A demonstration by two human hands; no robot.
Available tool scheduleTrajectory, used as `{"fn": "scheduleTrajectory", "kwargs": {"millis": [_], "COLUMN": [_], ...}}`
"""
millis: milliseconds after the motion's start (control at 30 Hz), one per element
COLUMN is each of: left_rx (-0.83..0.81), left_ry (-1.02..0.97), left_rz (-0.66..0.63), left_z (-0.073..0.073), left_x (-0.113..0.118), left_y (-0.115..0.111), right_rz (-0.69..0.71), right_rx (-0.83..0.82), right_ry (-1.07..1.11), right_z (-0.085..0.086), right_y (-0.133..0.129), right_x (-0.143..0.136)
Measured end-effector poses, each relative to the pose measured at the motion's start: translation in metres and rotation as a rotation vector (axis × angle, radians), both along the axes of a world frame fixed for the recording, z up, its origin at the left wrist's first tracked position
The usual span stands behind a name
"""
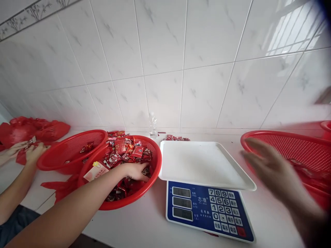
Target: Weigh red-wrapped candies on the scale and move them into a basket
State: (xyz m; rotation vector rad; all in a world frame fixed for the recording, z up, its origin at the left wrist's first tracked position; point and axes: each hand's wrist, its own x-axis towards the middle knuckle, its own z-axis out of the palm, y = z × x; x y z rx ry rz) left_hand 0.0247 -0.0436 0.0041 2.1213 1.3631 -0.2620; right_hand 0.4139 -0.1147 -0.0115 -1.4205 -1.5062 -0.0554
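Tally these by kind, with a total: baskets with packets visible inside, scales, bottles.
Red baskets with packets: 3
Scale, pan included: 1
Clear bottle: 1
Total: 5
Not counted: a red rim cut off at the right edge, contents unseen.

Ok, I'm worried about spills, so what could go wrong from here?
The left hand reaches among packets in the middle red basket; pulling back quickly might flick some out. The motion-blurred right hand, near the white tray on the scale, could bump it.
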Motion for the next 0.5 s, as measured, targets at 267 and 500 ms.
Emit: {"fn": "scheduleTrajectory", "kwargs": {"millis": [267,500], "left_rx": [-0.067,-0.009], "left_ry": [-0.043,-0.199], "left_rz": [0.152,0.228], "left_z": [-0.007,-0.044], "left_x": [0.007,-0.001], "left_y": [0.008,0.022], "right_rz": [0.27,0.286], "right_rx": [-0.251,-0.271], "right_ry": [-0.305,-0.278], "right_z": [-0.026,-0.03], "right_y": [-0.011,-0.011], "right_x": [-0.112,-0.106]}}
